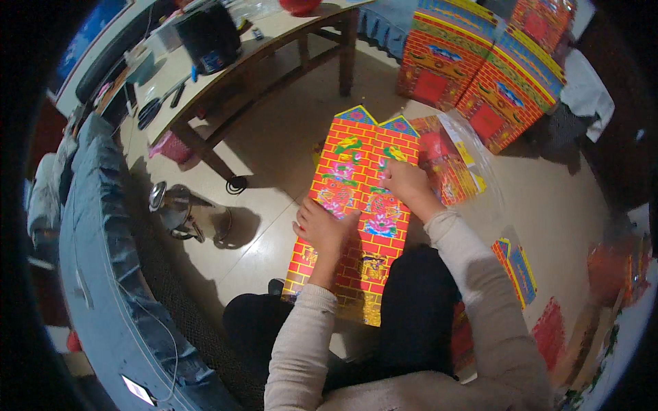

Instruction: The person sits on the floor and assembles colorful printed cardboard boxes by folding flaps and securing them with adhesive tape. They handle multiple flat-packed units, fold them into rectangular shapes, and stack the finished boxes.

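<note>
A tall printed cardboard panel [361, 226] with a red and yellow brick pattern, two peaked tops and flower and fish pictures leans across my knees. My left hand [321, 227] lies on its left half, fingers spread and thumb pointing right. Against the right half, below the peak, my right hand [406, 185] has its fingers curled together. Whatever those fingertips may hold is hidden. Just beyond my right hand, more printed cardboard pieces [445, 161] lie on the floor, partly covered by the panel.
Tall brick-printed cardboard houses [445, 55] stand at the far right. A wooden table [274, 42] is at the back left, with a metal kettle [181, 209] on the floor in front. A blue-covered sofa [103, 274] runs along the left. A small printed strip [515, 270] lies at right.
</note>
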A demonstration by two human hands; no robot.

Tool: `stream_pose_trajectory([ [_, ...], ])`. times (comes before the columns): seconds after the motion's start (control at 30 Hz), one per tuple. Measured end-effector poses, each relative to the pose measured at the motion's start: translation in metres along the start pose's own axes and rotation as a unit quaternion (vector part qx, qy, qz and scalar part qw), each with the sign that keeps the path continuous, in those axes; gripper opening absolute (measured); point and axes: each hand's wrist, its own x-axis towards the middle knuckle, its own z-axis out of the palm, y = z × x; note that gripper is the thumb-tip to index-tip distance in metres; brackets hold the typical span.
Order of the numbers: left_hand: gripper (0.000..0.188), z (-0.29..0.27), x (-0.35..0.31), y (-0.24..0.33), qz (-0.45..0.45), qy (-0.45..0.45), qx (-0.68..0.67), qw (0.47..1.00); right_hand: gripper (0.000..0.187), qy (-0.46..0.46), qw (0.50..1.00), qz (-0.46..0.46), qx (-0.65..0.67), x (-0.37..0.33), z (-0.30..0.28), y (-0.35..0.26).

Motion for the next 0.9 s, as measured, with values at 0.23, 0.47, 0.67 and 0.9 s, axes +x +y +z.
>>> stream_pose_trajectory([
  [0.23,0.127,0.017,0.019,0.004,-0.005,-0.025,0.133,0.991,0.016,0.160,0.926,0.069,0.336,-0.093,0.037,0.166],
  [0.47,0.125,0.036,0.056,0.014,0.068,0.011,0.105,0.992,0.016,0.118,0.936,0.192,0.269,-0.261,0.166,0.377],
  [0.67,0.115,0.030,0.065,0.028,0.057,-0.023,0.113,0.992,0.019,0.096,0.912,0.254,0.306,-0.330,0.237,0.412],
  [0.9,0.108,0.039,0.075,0.019,0.092,-0.007,0.109,0.990,0.025,0.035,0.872,0.396,0.287,-0.317,0.269,0.430],
])
